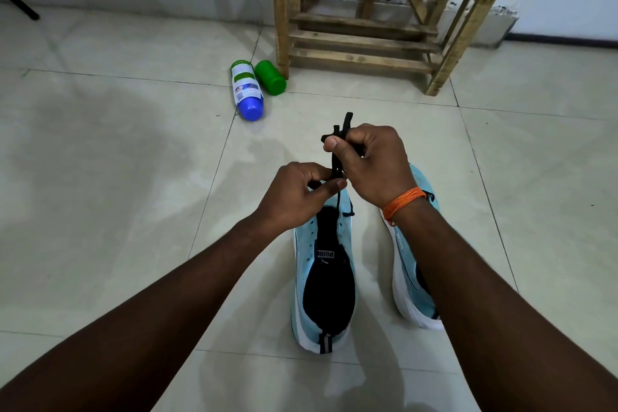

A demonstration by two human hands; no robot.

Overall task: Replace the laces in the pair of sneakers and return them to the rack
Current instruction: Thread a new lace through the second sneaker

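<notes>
Where the pale, glossy tiled floor [100, 177] meets the white wall, a slatted rack of rough light wood [364, 43] stands at the far side. A dark object sits on its upper shelf, too cropped to identify.

Nearer the person, two light-blue sneakers with white soles and black insides lie side by side on the tiles, heels towards the camera and toes towards the rack. One sneaker [324, 278] sits in full view between the forearms. The other sneaker [409, 284] is just beside it, partly hidden under the right forearm.

Both hands are raised over the toe end of the fully visible sneaker. The right hand [374, 164] is the higher one, its fingers curled round a bunch of flat black shoelace [337, 164] whose ends stick up above the knuckles. The left hand [294, 197] is just below, pinching the same lace between thumb and forefinger. From that pinch the lace drops to the front eyelets of the sneaker.

Beside the rack's near leg lie two bottles, touching: a white plastic bottle with a blue cap and printed label [247, 90], and a smaller green plastic bottle [270, 77].

An orange thread bracelet [403, 202] is wound round the right wrist.
</notes>
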